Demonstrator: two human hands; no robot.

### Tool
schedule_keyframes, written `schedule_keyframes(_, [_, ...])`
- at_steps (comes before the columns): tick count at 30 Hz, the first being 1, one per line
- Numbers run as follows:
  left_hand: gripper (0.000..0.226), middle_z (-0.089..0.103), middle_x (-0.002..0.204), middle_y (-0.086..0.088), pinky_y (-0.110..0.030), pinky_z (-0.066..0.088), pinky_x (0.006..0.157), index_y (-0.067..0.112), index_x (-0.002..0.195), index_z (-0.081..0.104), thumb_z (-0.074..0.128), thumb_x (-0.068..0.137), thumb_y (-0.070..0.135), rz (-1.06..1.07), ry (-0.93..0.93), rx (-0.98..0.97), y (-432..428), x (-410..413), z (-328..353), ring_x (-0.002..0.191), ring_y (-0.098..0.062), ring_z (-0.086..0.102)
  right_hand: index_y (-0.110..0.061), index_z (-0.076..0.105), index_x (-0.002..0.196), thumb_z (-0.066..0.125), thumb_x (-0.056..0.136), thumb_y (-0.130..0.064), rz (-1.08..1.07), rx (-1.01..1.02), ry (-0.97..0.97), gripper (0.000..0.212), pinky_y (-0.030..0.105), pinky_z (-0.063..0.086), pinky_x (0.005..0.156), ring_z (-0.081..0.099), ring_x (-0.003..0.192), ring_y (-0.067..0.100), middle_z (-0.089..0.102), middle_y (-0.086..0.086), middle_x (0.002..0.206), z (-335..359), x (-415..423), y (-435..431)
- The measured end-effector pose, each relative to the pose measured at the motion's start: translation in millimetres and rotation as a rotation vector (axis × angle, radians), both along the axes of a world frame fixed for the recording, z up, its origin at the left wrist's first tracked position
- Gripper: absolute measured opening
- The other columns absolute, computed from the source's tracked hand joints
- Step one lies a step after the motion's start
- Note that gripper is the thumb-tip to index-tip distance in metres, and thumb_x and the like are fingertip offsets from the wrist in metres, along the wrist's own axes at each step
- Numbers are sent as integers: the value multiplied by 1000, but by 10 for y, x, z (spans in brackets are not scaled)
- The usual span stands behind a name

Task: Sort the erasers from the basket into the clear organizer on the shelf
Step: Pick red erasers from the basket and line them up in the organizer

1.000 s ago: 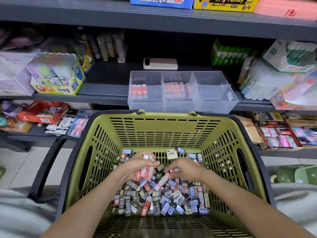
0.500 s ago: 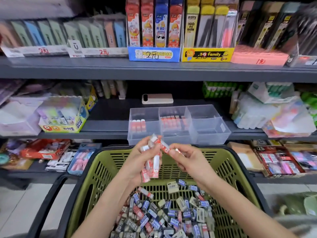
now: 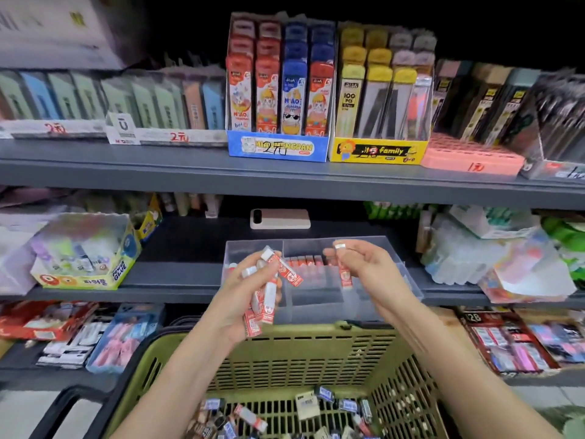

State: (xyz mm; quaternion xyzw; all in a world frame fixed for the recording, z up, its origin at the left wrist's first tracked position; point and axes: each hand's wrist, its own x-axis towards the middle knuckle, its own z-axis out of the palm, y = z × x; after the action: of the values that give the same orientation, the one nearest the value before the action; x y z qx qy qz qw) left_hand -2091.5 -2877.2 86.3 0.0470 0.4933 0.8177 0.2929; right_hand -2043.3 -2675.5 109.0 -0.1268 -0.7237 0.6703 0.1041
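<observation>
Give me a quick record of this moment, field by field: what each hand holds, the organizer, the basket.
left hand: holds a bunch of red-and-white erasers, raised in front of the organizer
right hand: holds a single red-and-white eraser pointing down over the organizer
clear organizer: on the middle shelf, a row of red erasers already in the middle compartment
basket: green, below the hands, mixed erasers left at the bottom
phone: lying on the shelf behind the organizer

Above the left hand [image 3: 250, 289], the blue cardboard display box [image 3: 277, 148] carries a handwritten "2元". Above the right hand [image 3: 364, 264], the yellow display box [image 3: 376, 151] reads "family", its clear tube packs [image 3: 349, 99] "100 PCS". Left of the left hand, the yellow-green carton [image 3: 118, 270] reads "GLUE".
</observation>
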Motion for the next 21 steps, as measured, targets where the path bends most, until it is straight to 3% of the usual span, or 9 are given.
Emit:
schedule_keyframes(5, [30, 58, 62, -5, -20, 42, 39, 15, 96, 65, 72, 68, 23, 3, 52, -30, 37, -313, 46, 45, -13, 52, -8, 71, 97, 72, 80, -8, -98, 123, 19, 18, 9, 46, 59, 59, 64, -1, 70, -3, 81, -37, -423, 214])
schedule_keyframes(8, [31, 59, 63, -5, -21, 43, 41, 15, 98, 66, 72, 69, 24, -4, 66, -75, 58, -440, 53, 47, -13, 54, -6, 72, 95, 74, 77, -6, -151, 315, -36, 18, 18, 48, 55, 57, 53, 1, 68, -5, 69, -142, -612, 289])
schedule_keyframes(12, [34, 62, 63, -2, -21, 44, 42, 13, 105, 66, 71, 74, 24, -12, 79, -134, 114, -527, 15, 49, -11, 57, -14, 62, 81, 76, 73, -15, -226, 556, -135, 16, 34, 53, 68, 63, 69, 21, 67, 2, 76, -191, -799, 359])
schedule_keyframes(17, [41, 65, 65, 0, -22, 46, 45, 15, 109, 66, 72, 70, 28, -23, 56, -159, 144, -573, -71, 53, -9, 60, -22, 53, 82, 71, 74, -25, -83, 913, -256, 19, 22, 37, 65, 55, 74, 18, 58, -6, 73, -209, -946, 350])
schedule_keyframes(21, [46, 63, 65, -3, -21, 44, 43, 12, 112, 64, 72, 69, 26, -5, 14, -129, 133, -585, -145, 51, -10, 58, -20, 52, 82, 64, 78, -27, -16, 1122, -351, 15, 22, 37, 65, 60, 81, 26, 62, 2, 79, -252, -1058, 292])
